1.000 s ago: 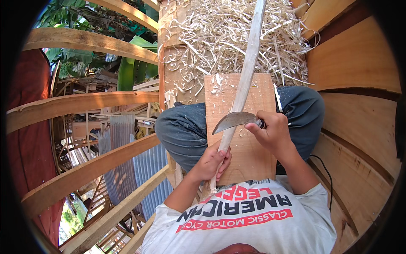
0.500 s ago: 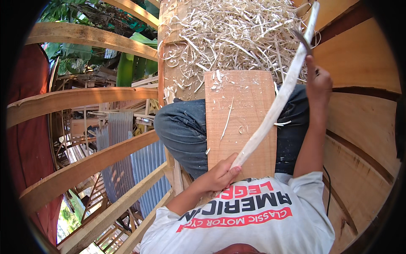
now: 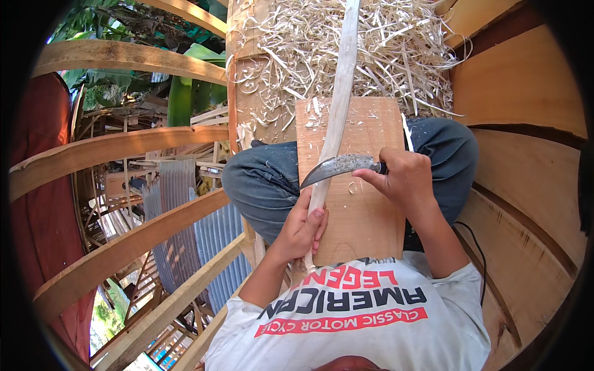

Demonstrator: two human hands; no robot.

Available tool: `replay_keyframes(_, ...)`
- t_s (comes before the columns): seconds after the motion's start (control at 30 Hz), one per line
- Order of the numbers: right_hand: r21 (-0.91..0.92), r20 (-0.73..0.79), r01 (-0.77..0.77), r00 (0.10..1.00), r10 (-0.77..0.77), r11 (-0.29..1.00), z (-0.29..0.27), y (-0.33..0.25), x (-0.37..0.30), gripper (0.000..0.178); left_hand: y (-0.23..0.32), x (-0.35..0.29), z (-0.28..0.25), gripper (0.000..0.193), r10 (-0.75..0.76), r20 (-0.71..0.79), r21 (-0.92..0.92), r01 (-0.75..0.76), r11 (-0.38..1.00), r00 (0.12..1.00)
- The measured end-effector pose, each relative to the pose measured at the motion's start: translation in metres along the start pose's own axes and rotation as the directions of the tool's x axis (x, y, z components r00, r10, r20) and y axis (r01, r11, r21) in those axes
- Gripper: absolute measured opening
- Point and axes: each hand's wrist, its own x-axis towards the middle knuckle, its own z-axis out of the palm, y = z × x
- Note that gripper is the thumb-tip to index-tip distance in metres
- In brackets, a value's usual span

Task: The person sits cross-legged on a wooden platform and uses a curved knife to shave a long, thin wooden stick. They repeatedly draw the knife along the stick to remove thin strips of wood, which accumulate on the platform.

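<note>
A long, pale, slightly curved wooden stick (image 3: pixel 341 99) runs away from my body over the lap board. My left hand (image 3: pixel 302 230) wraps around its near end. In my right hand (image 3: pixel 405 178) is the dark handle of a knife with a curved, spotted grey blade (image 3: pixel 339 167). The blade lies across the stick just beyond my left fingers, its tip pointing left. Beneath the stick, a flat wooden board (image 3: pixel 365 222) rests over my crossed legs, with a few small shavings on it.
Curly wood shavings (image 3: pixel 377 55) are heaped on the floor beyond the board. Wooden rails (image 3: pixel 124 147) form an open side at my left, with corrugated sheets (image 3: pixel 219 247) past them. Plank walling (image 3: pixel 526 154) curves along the right. A black cord (image 3: pixel 476 244) hangs near my right elbow.
The knife has come back from the stick's far part to near my left hand. The stick has swung leftward, now pointing nearly straight ahead.
</note>
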Motion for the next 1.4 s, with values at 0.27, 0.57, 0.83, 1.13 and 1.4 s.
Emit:
replay_keyframes(0.27, -0.094, -0.152, 0.08, 0.984, -0.094, 0.992, 0.004, 0.022, 0.023, 0.066, -0.002, 0.004, 0.002, 0.042, 0.014, 0.046, -0.045, -0.012, 0.999, 0.999)
replay_keyframes(0.57, 0.01, -0.3, -0.619, 0.747, 0.593, 0.785, -0.059, 0.116, 0.089, 0.069, -0.022, -0.02, 0.022, 0.03, -0.051, 0.229, -0.078, 0.071, 0.994, 0.972)
replay_keyframes(0.83, 0.166, -0.11, -0.236, 0.96, 0.256, 0.957, -0.026, 0.048, 0.029, 0.063, 0.006, -0.004, -0.005, 0.031, -0.081, 0.122, -0.227, 0.107, 0.968, 0.989)
replay_keyframes(1.13, 0.146, -0.053, 0.023, 0.998, -0.015, 0.989, -0.005, 0.001, -0.006, 0.065, 0.006, -0.005, 0.001, 0.036, -0.088, 0.134, -0.202, 0.114, 0.973, 0.987)
replay_keyframes(1.4, -0.1, -0.251, 0.159, 0.951, -0.18, 0.982, -0.013, 0.017, 0.019, 0.072, 0.005, -0.006, 0.013, 0.04, -0.009, 0.054, -0.087, 0.014, 0.996, 0.998)
